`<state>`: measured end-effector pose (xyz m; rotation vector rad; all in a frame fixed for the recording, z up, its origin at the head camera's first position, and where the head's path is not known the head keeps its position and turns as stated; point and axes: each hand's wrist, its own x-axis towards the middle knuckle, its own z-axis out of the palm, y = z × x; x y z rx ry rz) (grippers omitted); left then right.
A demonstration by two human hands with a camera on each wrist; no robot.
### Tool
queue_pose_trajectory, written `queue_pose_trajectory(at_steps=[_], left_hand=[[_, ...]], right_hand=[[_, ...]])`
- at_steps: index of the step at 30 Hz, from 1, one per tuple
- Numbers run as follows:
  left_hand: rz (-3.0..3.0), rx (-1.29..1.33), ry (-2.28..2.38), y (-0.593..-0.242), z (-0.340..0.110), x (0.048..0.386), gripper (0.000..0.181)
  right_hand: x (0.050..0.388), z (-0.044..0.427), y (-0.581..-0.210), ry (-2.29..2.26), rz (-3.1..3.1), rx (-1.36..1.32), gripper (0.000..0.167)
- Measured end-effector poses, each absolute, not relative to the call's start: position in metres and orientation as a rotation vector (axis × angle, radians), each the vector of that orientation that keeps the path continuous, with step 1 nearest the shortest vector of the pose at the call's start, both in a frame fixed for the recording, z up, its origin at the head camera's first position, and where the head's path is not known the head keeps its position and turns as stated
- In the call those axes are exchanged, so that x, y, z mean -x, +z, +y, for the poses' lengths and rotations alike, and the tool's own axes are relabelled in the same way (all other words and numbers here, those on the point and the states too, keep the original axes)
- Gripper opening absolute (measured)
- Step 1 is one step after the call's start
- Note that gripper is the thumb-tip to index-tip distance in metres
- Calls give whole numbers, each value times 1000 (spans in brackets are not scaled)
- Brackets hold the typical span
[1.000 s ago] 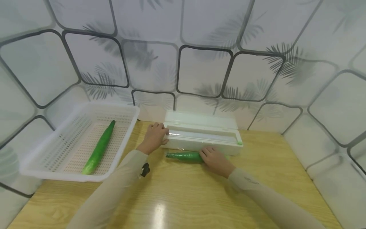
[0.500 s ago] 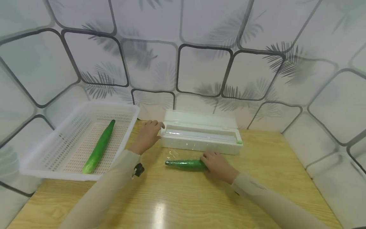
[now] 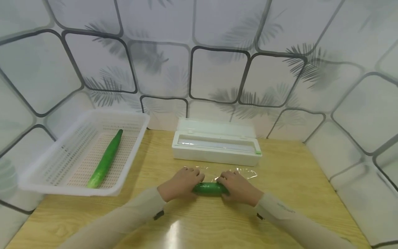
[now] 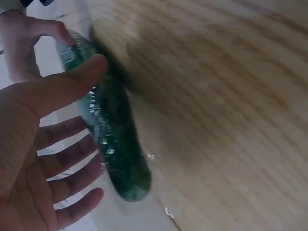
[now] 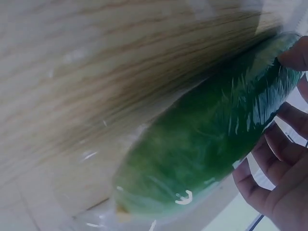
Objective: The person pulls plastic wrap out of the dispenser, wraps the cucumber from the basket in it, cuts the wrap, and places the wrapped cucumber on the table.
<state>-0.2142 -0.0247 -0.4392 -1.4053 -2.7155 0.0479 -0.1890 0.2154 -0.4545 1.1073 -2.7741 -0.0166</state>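
Note:
A green cucumber in glossy cling film lies crosswise on the table, seen between my hands in the head view. My left hand grips its left part; in the left wrist view the thumb is on one side and the fingers are on the other. On the right part, my right hand holds it with curled fingers. Loose clear cling film spreads on the table just beyond the cucumber. Behind that stands a white cling film dispenser, its lid raised and a roll inside.
A white perforated basket stands on the left with another cucumber in it. The wooden table meets patterned wall panels at the back and sides.
My left hand has left the dispenser's left end and come down to the cucumber's left part. The cucumber, with my right hand on it, has moved nearer to me, away from the dispenser.

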Motion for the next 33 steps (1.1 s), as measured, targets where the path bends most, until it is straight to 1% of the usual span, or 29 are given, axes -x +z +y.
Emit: queue_pose_trajectory(at_steps=[4,7,10,14,21,25,30,33], left_hand=[[-2674,1408,58,-447,-27,215,40],[-2676,1408,-34,-448,-26,218,33],[-2739,1409,-129,-448,-26,220,32],[-2827,1417,-218,-448,-28,223,34],[-2888,1417,-289,-451,-33,226,35],[-2885,1381,-215,-452,-33,224,37],[-2828,1346,-66,-456,-32,222,47],[-2771,1339,1,-458,-30,223,48]], right_hand=[[185,217,-454,-5,-2779,-1115,43],[183,223,-455,18,-2800,-1079,50],[179,231,-455,111,-2871,-998,58],[175,245,-456,222,-2944,-883,62],[171,264,-458,101,-2798,-894,54],[170,266,-460,-7,-2740,-913,52],[170,268,-466,-136,-2651,-942,56],[172,267,-468,-172,-2622,-940,58]])
